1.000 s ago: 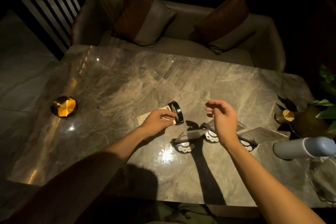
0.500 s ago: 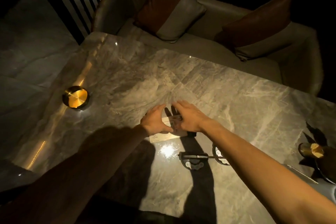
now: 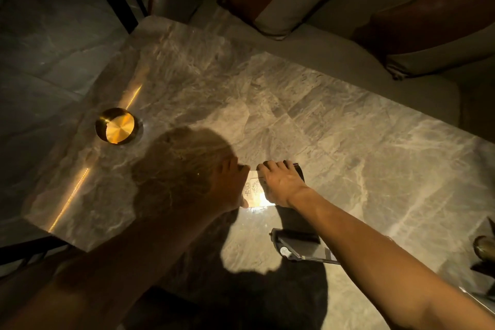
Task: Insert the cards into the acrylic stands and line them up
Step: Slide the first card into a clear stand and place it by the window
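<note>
Both hands grasp a pale handwritten paper card (image 3: 253, 190) on the grey marble table (image 3: 348, 120). The left hand (image 3: 227, 185) pinches its left edge; the right hand (image 3: 280, 185) curls over the card and a black-based stand (image 3: 299, 171).

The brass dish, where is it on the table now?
In the head view the brass dish sits on the table near its left edge, apart from the left hand and the card.

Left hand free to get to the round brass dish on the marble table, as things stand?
Probably not straight away: the left hand is holding the white card with the right hand. The path to the round brass dish looks clear, bare marble table between, so once it lets go, likely yes.
</note>
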Demonstrator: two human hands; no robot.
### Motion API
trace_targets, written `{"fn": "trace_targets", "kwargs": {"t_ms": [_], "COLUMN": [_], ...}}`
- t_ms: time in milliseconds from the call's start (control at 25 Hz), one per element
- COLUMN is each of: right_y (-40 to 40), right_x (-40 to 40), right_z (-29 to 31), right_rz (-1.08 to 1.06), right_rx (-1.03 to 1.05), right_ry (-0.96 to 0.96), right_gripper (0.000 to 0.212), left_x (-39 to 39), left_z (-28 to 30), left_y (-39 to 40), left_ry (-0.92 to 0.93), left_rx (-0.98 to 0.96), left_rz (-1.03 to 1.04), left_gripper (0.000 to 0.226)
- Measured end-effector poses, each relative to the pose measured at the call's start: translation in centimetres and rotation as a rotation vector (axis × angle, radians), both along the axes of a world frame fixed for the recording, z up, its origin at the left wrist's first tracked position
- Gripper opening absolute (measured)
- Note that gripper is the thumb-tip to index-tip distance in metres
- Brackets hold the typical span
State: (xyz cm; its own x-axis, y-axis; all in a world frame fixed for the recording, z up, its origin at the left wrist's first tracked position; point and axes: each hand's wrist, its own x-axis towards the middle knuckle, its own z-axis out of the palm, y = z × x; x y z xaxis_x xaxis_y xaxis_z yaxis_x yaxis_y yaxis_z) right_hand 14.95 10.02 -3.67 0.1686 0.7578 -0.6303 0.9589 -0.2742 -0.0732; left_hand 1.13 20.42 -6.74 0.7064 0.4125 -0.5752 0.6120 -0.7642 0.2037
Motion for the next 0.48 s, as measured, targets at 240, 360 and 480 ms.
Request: {"fn": "trace_targets", "kwargs": {"t_ms": [240,360,480], "right_y": [0.7,0.9,-0.4], "right_x": [1.2,2.8,5.2], "right_z": [1.8,3.8,5.7], "right_rz": [-0.114,-0.364,-0.577], "right_rx": [0.083,0.078,0.182], "right_ry": [0.071,0.227,0.430], "right_gripper": [0.045,0.032,0.026], "left_x": [1.2,2.7,4.4], "left_z": [-0.8,0.9,3.5], "left_y": [0.5,1.6,2.4], "left_ry": [-0.082,-0.293,-0.456], "left_rx": [-0.056,-0.329,-0.532], "left_rz": [0.036,0.326,0.609], "left_gripper": [0.090,0.060,0.054]}}
